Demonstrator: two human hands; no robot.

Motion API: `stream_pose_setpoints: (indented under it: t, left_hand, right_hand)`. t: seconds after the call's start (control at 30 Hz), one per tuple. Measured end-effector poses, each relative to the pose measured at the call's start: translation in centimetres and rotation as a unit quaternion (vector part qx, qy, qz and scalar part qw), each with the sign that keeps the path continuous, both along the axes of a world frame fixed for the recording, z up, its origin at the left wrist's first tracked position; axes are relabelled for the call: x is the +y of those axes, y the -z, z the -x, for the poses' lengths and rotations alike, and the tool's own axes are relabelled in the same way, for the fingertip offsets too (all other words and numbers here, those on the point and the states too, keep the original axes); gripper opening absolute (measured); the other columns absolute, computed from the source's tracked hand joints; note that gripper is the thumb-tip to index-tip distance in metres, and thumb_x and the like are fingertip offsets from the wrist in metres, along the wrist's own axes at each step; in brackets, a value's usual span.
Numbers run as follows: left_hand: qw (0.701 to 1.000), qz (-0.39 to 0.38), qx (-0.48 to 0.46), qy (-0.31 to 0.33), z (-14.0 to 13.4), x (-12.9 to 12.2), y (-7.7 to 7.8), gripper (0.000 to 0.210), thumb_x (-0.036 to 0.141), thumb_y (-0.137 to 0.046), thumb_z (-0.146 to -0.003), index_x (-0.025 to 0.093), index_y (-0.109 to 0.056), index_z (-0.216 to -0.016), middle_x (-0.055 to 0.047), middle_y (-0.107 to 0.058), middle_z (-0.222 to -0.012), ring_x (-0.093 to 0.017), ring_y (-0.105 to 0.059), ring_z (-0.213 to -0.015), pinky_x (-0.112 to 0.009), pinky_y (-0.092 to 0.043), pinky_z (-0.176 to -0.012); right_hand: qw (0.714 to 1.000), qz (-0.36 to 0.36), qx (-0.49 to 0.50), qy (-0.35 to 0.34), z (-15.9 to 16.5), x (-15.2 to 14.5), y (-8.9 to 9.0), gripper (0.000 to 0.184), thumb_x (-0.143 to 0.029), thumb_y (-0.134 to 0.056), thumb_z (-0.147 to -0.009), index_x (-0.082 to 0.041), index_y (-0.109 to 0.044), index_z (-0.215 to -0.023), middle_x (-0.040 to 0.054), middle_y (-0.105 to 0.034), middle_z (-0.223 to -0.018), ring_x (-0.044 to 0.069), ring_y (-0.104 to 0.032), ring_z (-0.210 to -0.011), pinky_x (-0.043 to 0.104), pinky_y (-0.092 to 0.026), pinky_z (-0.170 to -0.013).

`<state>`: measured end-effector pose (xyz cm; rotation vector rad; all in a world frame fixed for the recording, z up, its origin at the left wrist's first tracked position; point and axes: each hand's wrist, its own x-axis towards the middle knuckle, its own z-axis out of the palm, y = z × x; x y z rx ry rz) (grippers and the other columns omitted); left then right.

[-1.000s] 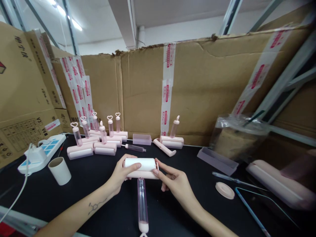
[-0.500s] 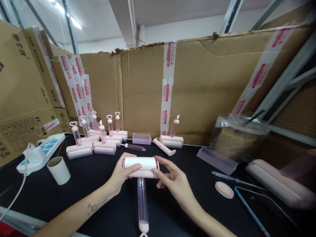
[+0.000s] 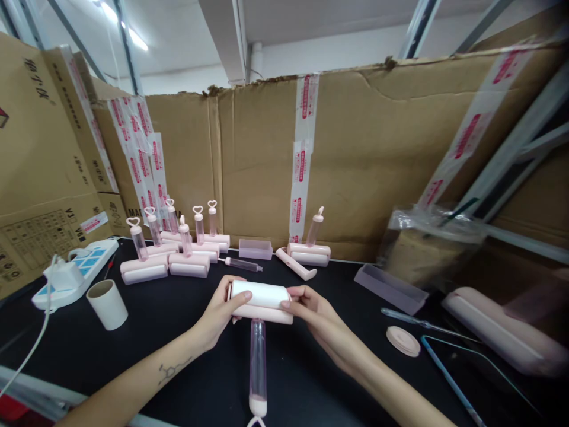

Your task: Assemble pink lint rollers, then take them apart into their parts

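A pink lint roller point(image 3: 262, 315) is held between my two hands above the black table, its clear pinkish handle point(image 3: 258, 362) pointing down toward me and ending in a pink loop. A white sticky-paper roll point(image 3: 260, 294) sits in its head. My left hand point(image 3: 224, 305) grips the left end, thumb across the front of the roll. At the right end, my right hand point(image 3: 306, 305) pinches the head and roll edge between thumb and fingers. Behind them lie a loose handle point(image 3: 244, 265) and a pink roller frame point(image 3: 295, 264).
Several lint rollers point(image 3: 189, 265) stand at the back left, and another point(image 3: 310, 254) at the back middle. A cardboard tube point(image 3: 107, 304) and power strip point(image 3: 84, 270) are left. On the right are a lilac cover point(image 3: 391, 289), screwdriver point(image 3: 427, 324), pink disc point(image 3: 402, 341) and phone point(image 3: 475, 373).
The lint roller has shifted slightly right with both hands. My right hand's fingers have drawn in closer to the right end of the head.
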<state>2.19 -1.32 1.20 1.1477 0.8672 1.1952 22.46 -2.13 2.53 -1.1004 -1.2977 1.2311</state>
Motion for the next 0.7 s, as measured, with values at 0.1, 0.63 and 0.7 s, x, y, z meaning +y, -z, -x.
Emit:
stream_pose_setpoints:
  t: [0.1, 0.63, 0.7]
  left_hand:
    - [1.000, -0.003, -0.008, 0.002, -0.1, 0.2, 0.0, 0.040, 0.040, -0.068, -0.070, 0.020, -0.050, -0.100, 0.003, -0.048, -0.078, -0.007, -0.046, -0.061, -0.017, -0.032, -0.045]
    - [0.992, 0.031, -0.003, 0.119, -1.0, -1.0, 0.9, 0.041, 0.041, -0.069, -0.070, 0.012, -0.054, -0.095, -0.011, -0.066, -0.088, -0.014, -0.058, -0.065, -0.026, -0.044, -0.058]
    - [0.995, 0.020, -0.008, 0.100, -1.0, -1.0, 0.6, 0.042, 0.042, -0.070, -0.069, 0.013, -0.053, -0.095, -0.012, -0.066, -0.089, -0.014, -0.059, -0.065, -0.026, -0.045, -0.058]
  right_hand:
    - [1.000, -0.003, -0.013, 0.011, 0.0, 0.1, 0.1, 0.035, -0.035, -0.073, -0.065, -0.018, -0.060, -0.093, 0.0024, -0.063, -0.084, 0.019, -0.059, -0.085, 0.029, -0.045, -0.077]
    - [0.978, -0.132, -0.158, 0.009, -1.3, 3.1, -0.8, 0.041, -0.053, -0.049, -0.081, -0.021, -0.064, -0.103, 0.0071, -0.068, -0.097, 0.023, -0.063, -0.086, 0.032, -0.052, -0.067]
    - [0.924, -0.192, -0.332, -0.002, -1.8, 5.9, -1.6, 0.048, -0.049, -0.028, -0.091, -0.022, -0.065, -0.103, 0.0062, -0.068, -0.099, 0.021, -0.063, -0.089, 0.033, -0.052, -0.072]
